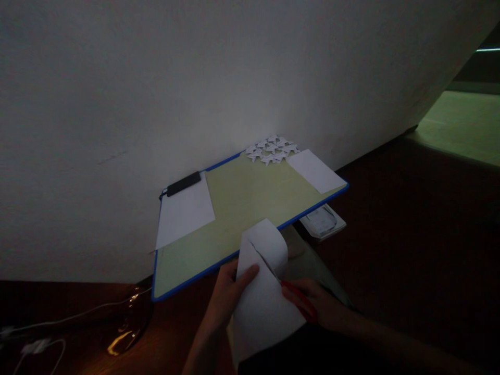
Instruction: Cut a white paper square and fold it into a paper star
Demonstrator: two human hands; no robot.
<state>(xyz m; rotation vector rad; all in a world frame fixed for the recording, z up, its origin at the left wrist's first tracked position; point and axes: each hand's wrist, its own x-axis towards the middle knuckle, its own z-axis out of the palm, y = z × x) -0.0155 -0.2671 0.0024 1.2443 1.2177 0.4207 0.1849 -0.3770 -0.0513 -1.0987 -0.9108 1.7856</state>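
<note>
A white sheet of paper point(261, 307) is held upright over my lap, in front of the table's near edge. My left hand point(230, 289) grips its left side, thumb on the face toward me and fingers behind. My right hand point(314, 299) is closed round the red handles of a pair of scissors point(299, 301). The blades sit in a long slanting cut that runs up and left through the paper. Above the cut, the top right part of the sheet curls away.
A small table point(250, 192) with a blue rim stands against the wall point(195, 78). On it lie a black phone-like object point(183, 184), white sheets point(185, 211) point(317, 171) and a heap of cut paper pieces point(272, 149). White cables point(78, 315) run along the floor at left.
</note>
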